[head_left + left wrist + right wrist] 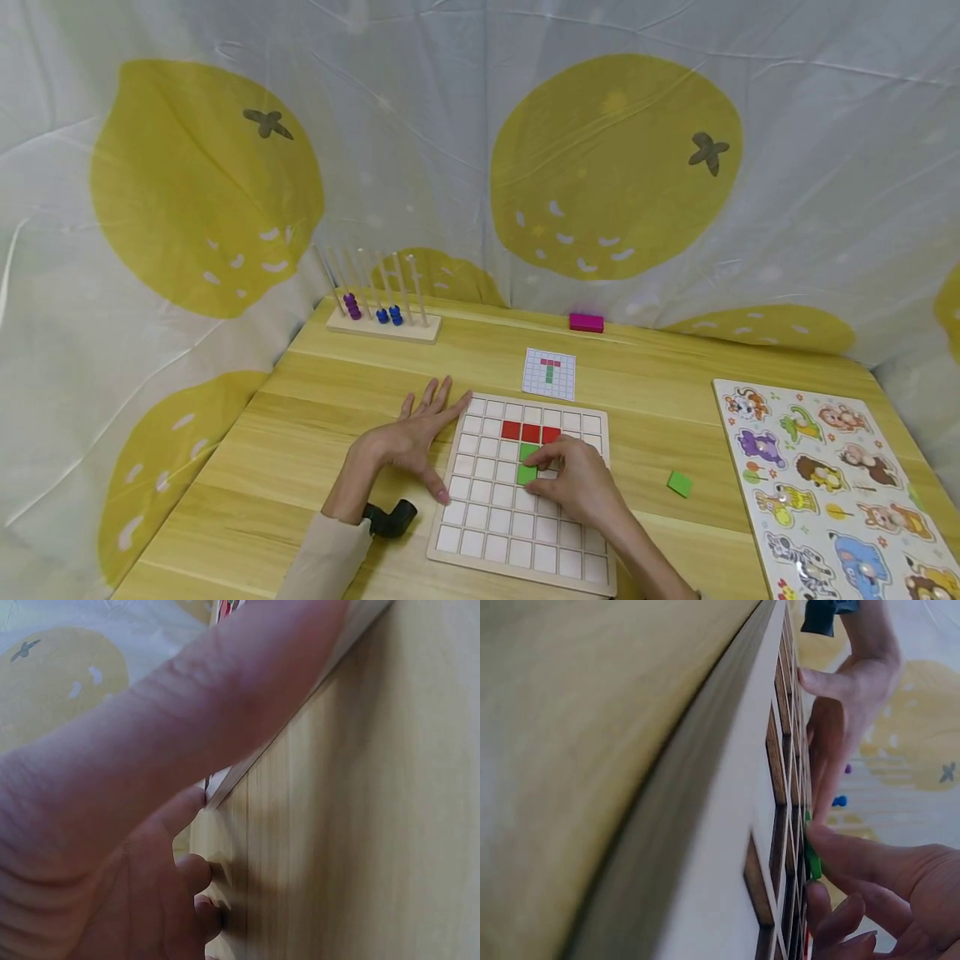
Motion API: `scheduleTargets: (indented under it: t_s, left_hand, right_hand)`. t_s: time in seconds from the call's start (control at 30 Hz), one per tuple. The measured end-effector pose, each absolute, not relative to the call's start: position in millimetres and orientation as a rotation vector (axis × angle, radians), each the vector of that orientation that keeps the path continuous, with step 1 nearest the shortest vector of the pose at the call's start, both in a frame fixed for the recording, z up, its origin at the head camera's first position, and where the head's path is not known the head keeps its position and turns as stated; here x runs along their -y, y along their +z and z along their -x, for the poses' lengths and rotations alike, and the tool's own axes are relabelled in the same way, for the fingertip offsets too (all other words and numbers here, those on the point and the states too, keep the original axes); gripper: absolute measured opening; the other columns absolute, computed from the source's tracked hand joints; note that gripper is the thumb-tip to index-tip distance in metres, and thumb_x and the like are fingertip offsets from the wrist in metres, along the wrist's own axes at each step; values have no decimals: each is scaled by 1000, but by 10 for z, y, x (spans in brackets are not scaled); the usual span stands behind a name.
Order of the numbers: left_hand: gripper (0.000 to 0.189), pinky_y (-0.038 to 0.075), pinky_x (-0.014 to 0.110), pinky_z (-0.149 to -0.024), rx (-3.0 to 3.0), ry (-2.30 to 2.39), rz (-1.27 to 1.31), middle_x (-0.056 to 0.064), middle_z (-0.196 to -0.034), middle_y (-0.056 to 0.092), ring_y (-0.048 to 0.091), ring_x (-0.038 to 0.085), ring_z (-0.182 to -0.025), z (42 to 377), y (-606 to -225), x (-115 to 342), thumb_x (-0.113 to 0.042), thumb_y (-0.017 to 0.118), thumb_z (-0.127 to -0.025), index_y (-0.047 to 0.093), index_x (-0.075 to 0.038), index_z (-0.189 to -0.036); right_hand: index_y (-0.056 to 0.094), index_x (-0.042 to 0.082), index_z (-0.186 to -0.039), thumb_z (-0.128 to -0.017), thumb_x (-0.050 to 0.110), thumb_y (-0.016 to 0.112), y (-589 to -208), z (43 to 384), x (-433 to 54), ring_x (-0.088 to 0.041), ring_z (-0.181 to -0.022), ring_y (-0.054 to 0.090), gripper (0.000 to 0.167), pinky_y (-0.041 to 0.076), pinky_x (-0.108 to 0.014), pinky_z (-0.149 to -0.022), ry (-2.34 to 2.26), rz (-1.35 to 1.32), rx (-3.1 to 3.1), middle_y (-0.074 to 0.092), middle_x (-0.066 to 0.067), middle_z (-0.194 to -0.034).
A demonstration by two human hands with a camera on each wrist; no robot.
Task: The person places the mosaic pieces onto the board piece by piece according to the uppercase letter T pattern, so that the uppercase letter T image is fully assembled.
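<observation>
A wooden grid board (491, 521) lies on the table. Three red tiles (530, 433) form a row near its top, with a green tile (528, 451) directly below the middle one. My right hand (581, 483) pinches another green tile (526, 475) between thumb and fingers, just under the first; in the right wrist view this green tile (812, 859) stands slightly tilted at the grid. With fingers spread, my left hand (405, 442) rests along the board's left edge, thumb and index fingertip at its side. The left thumb (225, 682) hides much of the board in the left wrist view.
A loose green tile (679, 484) lies right of the board. Behind the board is a pattern card (549, 374). Farther back are a pegged bead stand (382, 327) and a magenta block (587, 322). An animal puzzle (832, 492) occupies the right side.
</observation>
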State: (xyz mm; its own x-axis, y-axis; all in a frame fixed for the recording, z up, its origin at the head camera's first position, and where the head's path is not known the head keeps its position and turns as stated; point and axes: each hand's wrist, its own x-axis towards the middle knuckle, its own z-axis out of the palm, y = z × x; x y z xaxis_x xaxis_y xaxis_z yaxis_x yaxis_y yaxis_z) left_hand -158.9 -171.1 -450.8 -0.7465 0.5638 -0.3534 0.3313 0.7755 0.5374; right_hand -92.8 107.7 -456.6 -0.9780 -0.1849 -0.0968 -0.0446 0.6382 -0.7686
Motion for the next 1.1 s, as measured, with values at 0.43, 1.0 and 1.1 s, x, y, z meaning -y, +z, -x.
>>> scheduleTargets:
  t_s: [0.43, 1.0, 1.1]
  left_hand:
    - [147, -12, 66, -127, -2451, 622, -682, 24, -171, -19, -19, 44, -158, 1594, -4495, 1712, -40, 101, -59, 5, -14, -168]
    - [148, -13, 66, -127, -2439, 619, -684, 22, -171, -21, -21, 43, -158, 1593, -4521, 1713, -41, 101, -59, 4, -17, -168]
    - [148, -13, 65, -127, -2440, 623, -683, 22, -170, -21, -21, 43, -158, 1590, -4523, 1722, -41, 101, -59, 4, -17, -168]
  right_hand:
    - [83, 18, -87, -69, 10, 95, -4595, 948, -1105, -12, -80, 60, 24, 44, -21, -65, -1336, 152, -2640, 70, 3, -87]
    - [79, 13, -112, -81, 26, 89, -4454, 988, -1489, -8, -66, 50, 35, 43, -21, -57, -1271, 292, -2584, 71, -3, -101]
    - [77, 13, -117, -82, 26, 89, -4400, 938, -1707, -6, -67, 52, 39, 44, -21, -55, -1281, 209, -2635, 72, -4, -108]
